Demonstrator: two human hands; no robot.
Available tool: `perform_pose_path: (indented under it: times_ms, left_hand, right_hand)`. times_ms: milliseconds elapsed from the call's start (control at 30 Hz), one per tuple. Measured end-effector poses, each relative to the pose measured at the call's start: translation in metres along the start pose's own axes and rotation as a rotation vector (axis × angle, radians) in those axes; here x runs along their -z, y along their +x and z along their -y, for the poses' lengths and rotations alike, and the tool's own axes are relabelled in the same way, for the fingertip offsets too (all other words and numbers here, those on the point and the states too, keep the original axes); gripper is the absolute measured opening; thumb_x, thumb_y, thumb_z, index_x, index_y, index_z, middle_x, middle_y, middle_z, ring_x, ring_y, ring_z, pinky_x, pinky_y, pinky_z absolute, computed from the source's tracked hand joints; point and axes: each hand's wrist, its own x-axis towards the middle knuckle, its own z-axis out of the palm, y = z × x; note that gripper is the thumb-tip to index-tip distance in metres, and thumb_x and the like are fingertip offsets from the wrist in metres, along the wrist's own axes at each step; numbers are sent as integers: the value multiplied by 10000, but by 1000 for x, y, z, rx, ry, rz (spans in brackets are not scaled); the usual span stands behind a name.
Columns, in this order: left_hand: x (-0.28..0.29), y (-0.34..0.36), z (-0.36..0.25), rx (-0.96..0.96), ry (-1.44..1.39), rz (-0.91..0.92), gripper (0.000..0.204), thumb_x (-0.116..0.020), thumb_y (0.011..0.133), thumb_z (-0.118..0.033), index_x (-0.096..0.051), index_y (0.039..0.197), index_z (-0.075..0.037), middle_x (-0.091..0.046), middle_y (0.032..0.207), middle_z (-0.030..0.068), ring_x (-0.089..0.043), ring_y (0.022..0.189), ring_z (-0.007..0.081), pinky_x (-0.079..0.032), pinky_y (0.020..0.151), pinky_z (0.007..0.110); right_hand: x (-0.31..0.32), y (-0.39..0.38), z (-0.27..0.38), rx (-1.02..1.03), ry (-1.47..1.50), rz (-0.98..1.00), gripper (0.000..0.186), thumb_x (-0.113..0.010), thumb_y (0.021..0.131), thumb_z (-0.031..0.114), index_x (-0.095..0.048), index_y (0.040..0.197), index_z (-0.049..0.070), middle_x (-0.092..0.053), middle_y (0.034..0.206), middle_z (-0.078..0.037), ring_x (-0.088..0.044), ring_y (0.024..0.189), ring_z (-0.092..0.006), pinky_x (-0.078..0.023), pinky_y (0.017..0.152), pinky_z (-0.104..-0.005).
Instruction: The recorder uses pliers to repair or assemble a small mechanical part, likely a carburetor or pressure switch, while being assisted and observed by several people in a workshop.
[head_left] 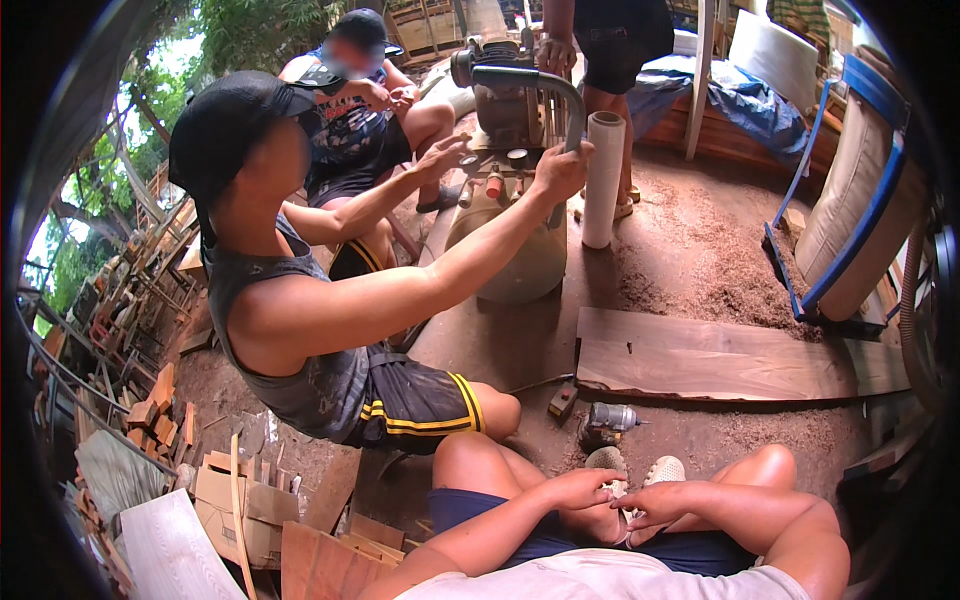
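Observation:
My left hand and my right hand are close together above my lap, forearms resting near my thighs. The left hand's fingers reach loosely toward the right, and the right hand's fingers are spread apart; I see nothing held in either. Beyond them are my light perforated shoes. A cordless drill lies on the ground past my feet. To its left is a hammer with a blocky head. A broad wooden slab lies farther out to the right.
At front left, a person in a black cap grips the curved handle of an air compressor. A white film roll stands beside it. Two more people are behind. Cardboard and boards lie left; sawdust and a blue-framed machine are right.

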Motion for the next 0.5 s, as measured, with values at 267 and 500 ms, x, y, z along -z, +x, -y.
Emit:
perform_pose_path:
  times_ms: [267, 500]
  left_hand:
    - [0, 0, 0, 8, -10, 24, 501, -558, 895, -225, -459, 1358, -59, -543, 1293, 217, -531, 1184, 364, -427, 997, 412]
    - [1, -2, -2, 26, 10, 28, 499, -557, 900, -230, -457, 1358, -57, -541, 1292, 221, -531, 1183, 366, -426, 996, 413]
  right_hand:
    - [-7, 1, -6, 31, 8, -45, 605, -605, 882, 417, -429, 1380, 124, -626, 1120, -241, -609, 1021, -411, -473, 885, -466]
    - [1, -1, 3, -32, -2, 50, 631, -605, 888, 362, -369, 1433, 151, -569, 1269, -199, -574, 1119, -385, -455, 930, -427]
